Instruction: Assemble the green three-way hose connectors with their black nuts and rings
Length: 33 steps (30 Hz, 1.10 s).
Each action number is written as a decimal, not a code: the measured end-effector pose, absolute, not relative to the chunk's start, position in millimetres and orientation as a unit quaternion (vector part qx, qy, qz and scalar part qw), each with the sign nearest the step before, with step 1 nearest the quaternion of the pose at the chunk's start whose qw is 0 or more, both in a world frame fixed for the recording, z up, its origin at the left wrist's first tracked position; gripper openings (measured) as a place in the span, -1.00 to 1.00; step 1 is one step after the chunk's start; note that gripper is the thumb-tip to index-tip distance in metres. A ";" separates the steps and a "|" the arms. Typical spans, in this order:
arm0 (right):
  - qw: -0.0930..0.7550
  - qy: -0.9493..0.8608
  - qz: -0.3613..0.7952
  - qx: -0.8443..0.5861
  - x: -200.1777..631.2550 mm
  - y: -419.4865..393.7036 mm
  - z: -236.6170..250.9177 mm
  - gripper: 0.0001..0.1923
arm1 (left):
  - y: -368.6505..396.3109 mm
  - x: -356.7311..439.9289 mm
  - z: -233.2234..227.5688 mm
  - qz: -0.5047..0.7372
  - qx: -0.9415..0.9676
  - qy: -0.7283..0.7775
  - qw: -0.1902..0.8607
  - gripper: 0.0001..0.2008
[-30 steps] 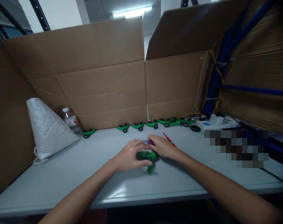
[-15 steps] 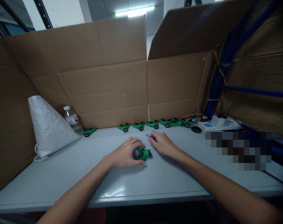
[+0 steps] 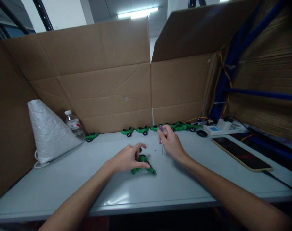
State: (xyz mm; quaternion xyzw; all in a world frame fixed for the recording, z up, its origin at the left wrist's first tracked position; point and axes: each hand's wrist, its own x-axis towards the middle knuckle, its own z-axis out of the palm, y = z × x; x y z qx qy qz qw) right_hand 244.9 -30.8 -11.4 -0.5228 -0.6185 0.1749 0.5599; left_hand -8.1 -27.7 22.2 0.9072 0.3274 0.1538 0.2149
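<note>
Tall cardboard walls [image 3: 88, 83] around a grey tabletop [image 3: 64, 183]; white sack [image 3: 48, 131] at left, contents hidden, beside a water bottle [image 3: 73, 124] – seemingly part full. Row of green toy cars [image 3: 157, 128] along the back. Left hand [image 3: 126, 158] clamped on a green toy car [image 3: 143, 166] at mid-tabletop – light, stiff plastic, best gripped at the body. Right hand [image 3: 171, 142] pinching a thin screwdriver [image 3: 161, 141], upright.

Assembly workshop: cardboard-screened bench [image 3: 64, 192], row of green toy cars [image 3: 160, 127].

Grey table [image 3: 64, 183] — toy cars [image 3: 143, 130], bottle [image 3: 74, 125], phone [image 3: 242, 154]
</note>
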 end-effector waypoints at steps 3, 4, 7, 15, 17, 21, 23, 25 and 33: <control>0.598 -0.607 0.195 -0.486 242.7 -31.0 -11.6 -0.71 | -29.0 -7.4 25.0 0.170 0.909 0.320 0.208 -0.30; 0.609 -0.605 0.204 -0.471 241.7 -31.5 -11.7 -0.70 | -29.7 -7.3 26.7 0.181 0.914 0.307 0.195 -0.35; 0.628 -0.604 0.241 -0.428 237.1 -35.5 -11.6 -0.68 | -31.0 -6.8 29.8 0.192 0.937 0.243 0.162 -0.52; 0.614 -0.654 0.292 -0.333 218.0 -58.4 -9.7 -0.71 | -26.7 1.3 12.5 0.175 0.939 0.239 0.174 -0.81; 0.596 -0.674 0.286 -0.331 215.3 -62.4 -9.6 -0.69 | -26.9 3.8 8.8 0.186 0.933 0.253 0.173 -0.83; 0.560 -0.709 0.257 -0.345 214.9 -65.8 -9.6 -0.72 | -28.7 7.5 4.2 0.204 0.927 0.259 0.179 -0.80; 0.544 -0.718 0.246 -0.356 216.1 -65.9 -9.5 -0.74 | -28.7 8.5 2.4 0.210 0.925 0.257 0.184 -0.79; 0.537 -0.722 0.239 -0.366 217.2 -65.4 -9.7 -0.76 | -28.0 9.2 0.9 0.218 0.923 0.256 0.187 -0.79; 0.536 -0.725 0.221 -0.371 216.2 -63.5 -13.3 -0.78 | -24.7 9.8 -4.3 0.231 0.915 0.266 0.195 -0.77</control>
